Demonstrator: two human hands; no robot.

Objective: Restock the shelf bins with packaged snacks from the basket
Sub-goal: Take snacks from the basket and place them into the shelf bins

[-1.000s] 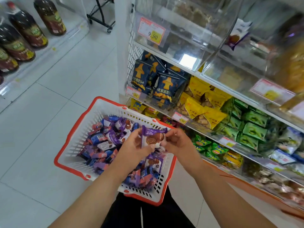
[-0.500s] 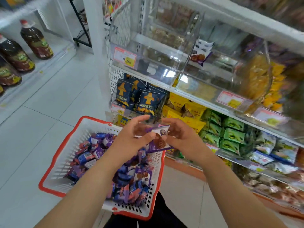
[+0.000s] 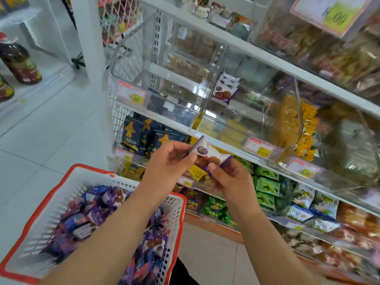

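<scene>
Pinching the snack packet (image 3: 207, 156) by opposite crimped ends, left hand (image 3: 167, 161) and right hand (image 3: 228, 177) suit its light, crushable wrapper.

1. I am seeing a bright, evenly lit shop aisle; the light is falling from above and leaving only soft, faint shadows on the pale floor (image 3: 51, 124).
2. White glare is sitting on the clear bins (image 3: 181, 112), washing out what lies behind their walls.
3. Motion blur is smearing the right side and upper right; the price tag (image 3: 331, 15) there is barely reading.
4. The wide lens is bending the shelf edges (image 3: 267, 56) and upright post (image 3: 90, 38) towards the borders.
5. The snack packet (image 3: 207, 156) at centre is staying fairly sharp; the basket (image 3: 41, 194) contents are looking soft.
</scene>
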